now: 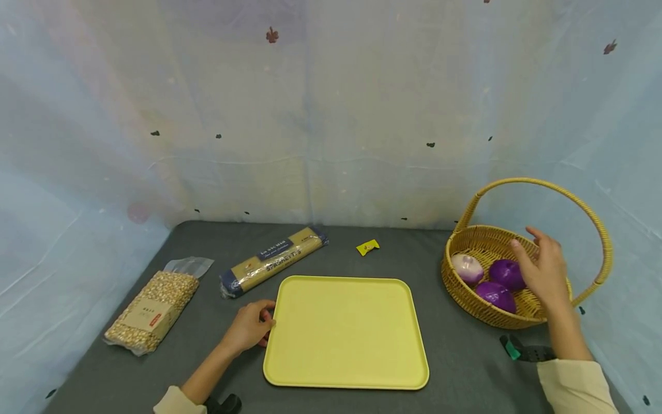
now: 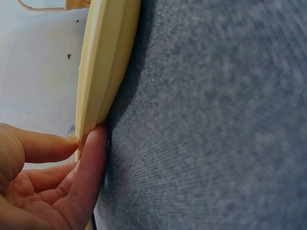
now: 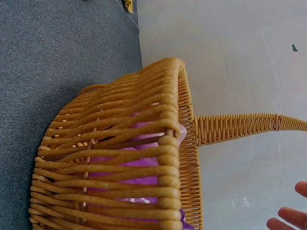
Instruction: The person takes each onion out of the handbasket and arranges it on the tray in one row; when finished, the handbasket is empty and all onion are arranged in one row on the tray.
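A yellow tray (image 1: 345,333) lies on the dark grey table. My left hand (image 1: 250,325) pinches its left rim; in the left wrist view the thumb (image 2: 50,147) is on top of the rim and a finger is underneath. On the right stands a wicker basket (image 1: 465,303) with a tall hoop handle. It holds a whitish-purple bulb (image 1: 468,269) and two shiny purple round things (image 1: 508,273), which look like onions. Over the basket's right side hovers my right hand (image 1: 546,269), fingers loosely spread, holding nothing. Only its fingertips (image 3: 292,216) show in the right wrist view.
Behind the tray, to the left, lies a pack of spaghetti (image 1: 274,260). A small yellow wrapped candy (image 1: 368,247) sits near the table's back edge. A clear bag of pale kernels (image 1: 154,310) is at the far left. A pale curtain (image 1: 331,115) hangs behind the table.
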A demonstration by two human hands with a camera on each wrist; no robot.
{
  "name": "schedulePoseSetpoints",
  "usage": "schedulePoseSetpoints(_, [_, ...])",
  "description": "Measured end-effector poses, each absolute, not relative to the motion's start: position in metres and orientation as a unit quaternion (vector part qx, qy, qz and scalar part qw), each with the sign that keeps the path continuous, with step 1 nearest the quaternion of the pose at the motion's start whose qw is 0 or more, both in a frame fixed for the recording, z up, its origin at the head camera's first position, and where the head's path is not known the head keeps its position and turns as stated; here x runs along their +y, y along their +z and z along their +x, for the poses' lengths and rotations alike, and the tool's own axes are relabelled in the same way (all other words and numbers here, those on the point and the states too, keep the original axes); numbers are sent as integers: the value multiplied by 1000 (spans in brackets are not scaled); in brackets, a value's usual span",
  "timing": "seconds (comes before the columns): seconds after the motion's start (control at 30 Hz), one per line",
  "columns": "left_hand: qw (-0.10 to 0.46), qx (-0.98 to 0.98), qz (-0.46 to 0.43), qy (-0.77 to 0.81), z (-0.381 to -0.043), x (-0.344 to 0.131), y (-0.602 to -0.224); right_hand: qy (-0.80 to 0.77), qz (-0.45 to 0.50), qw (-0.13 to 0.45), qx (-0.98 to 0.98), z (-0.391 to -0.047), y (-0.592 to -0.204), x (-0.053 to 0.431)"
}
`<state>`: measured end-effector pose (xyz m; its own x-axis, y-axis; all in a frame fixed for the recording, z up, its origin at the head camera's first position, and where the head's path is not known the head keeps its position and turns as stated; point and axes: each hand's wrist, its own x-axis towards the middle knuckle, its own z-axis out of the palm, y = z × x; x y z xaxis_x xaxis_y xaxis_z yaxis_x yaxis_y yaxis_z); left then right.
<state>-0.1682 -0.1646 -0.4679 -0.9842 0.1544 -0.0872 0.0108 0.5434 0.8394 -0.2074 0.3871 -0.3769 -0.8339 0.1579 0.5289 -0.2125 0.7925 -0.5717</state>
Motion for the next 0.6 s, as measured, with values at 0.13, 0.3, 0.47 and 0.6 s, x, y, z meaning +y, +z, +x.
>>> schedulePoseSetpoints(0.13, [73,877,47,473,-168,-164,-468,322,6,281,-904,-209,-379,390])
schedulePoseSetpoints(0.3, [72,876,48,474,-168,-164,-468,320,4,277,-906,-211,-379,393])
schedulePoseSetpoints(0.47, [77,872,48,480,-169,-165,-468,322,-7,264,-909,-211,-381,395])
schedulePoseSetpoints(0.6, [81,870,48,485,-169,-166,-469,320,-13,261,-911,-212,-383,397])
